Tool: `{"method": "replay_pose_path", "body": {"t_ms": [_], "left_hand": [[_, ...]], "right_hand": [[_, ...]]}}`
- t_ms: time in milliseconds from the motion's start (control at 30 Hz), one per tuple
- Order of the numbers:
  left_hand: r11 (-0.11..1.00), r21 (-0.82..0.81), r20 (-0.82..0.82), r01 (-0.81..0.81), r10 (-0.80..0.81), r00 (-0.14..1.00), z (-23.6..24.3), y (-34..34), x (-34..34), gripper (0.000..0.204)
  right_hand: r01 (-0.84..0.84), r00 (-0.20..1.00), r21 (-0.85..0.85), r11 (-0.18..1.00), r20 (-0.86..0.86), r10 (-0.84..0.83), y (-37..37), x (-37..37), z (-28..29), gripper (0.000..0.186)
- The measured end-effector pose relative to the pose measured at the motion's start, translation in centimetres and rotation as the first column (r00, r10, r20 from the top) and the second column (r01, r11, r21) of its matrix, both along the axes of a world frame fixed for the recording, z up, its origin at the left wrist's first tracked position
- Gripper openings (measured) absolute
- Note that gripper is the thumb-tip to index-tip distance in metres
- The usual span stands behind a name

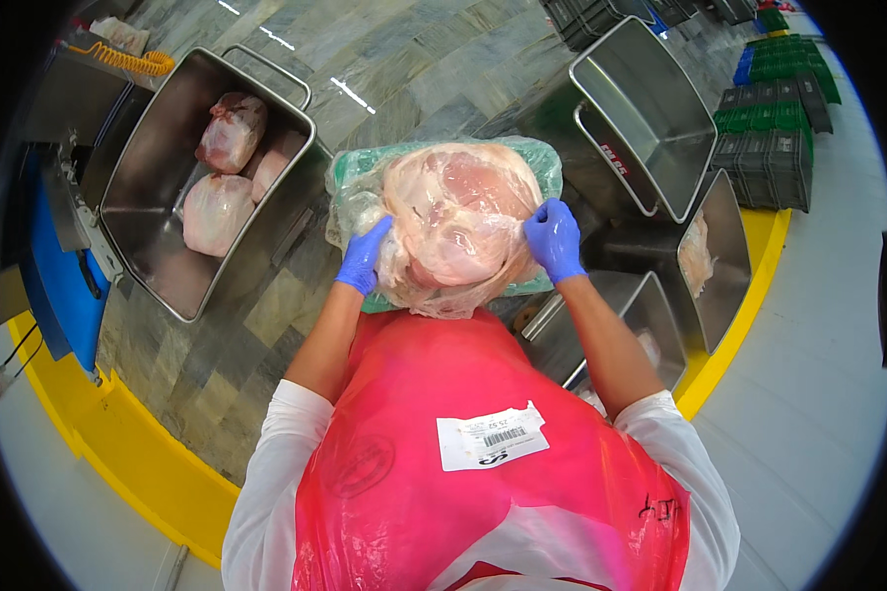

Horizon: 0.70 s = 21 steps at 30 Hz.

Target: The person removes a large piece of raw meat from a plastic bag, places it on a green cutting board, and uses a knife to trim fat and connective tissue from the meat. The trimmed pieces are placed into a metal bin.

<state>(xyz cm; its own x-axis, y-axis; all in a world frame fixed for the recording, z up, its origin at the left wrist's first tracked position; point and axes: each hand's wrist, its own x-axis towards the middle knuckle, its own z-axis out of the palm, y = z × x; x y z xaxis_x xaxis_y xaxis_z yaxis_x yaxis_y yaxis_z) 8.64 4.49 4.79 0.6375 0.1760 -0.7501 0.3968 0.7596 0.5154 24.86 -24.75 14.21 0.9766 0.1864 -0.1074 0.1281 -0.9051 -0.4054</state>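
Note:
A large pale-pink piece of raw meat (463,202) lies in front of me, loosely wrapped in a clear plastic bag (350,212). Beneath it, green crate edges (547,163) show through clear film. At the meat's left side, my left hand (367,258), in a blue glove, is closed on the bag's film; its fingertips are partly hidden in the folds. My right hand (554,238), also gloved in blue, pinches the film at the right edge, with a strand of it stretched toward the meat.
A steel tub (148,261) on the left holds several meat pieces (219,214). To the right are a tilted steel tub (650,108) and more tubs (724,266) with meat. Grey and green crates (764,167) are stacked beyond. A yellow kerb (749,295) borders the tiled floor.

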Motion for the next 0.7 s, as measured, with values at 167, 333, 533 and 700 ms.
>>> {"method": "replay_pose_path", "body": {"t_ms": [167,333,533,700], "left_hand": [[0.986,-0.168,0.014,0.021,-0.019,1.0,-1.8,0.5,0.0,0.056],[0.957,-0.287,0.046,0.034,-0.021,0.999,-2.5,0.8,0.5,0.058],[0.909,-0.403,0.085,-0.11,0.156,0.984,-2.1,-0.2,0.6,0.059],[0.903,-0.417,0.117,-0.106,0.169,0.979,-3.0,-0.3,1.6,0.06]], "right_hand": [[0.208,0.976,-0.02,0.978,-0.061,-0.209,-4.7,6.6,-4.6,0.02],[0.423,0.831,0.306,0.853,-0.506,-0.23,-7.6,10.4,-11.8,0.031],[0.707,0.59,0.539,0.457,-0.807,0.039,-4.2,5.5,-8.2,0.048],[0.676,0.578,0.444,0.589,-0.815,-0.049,-4.8,7.5,-11.4,0.053]]}}
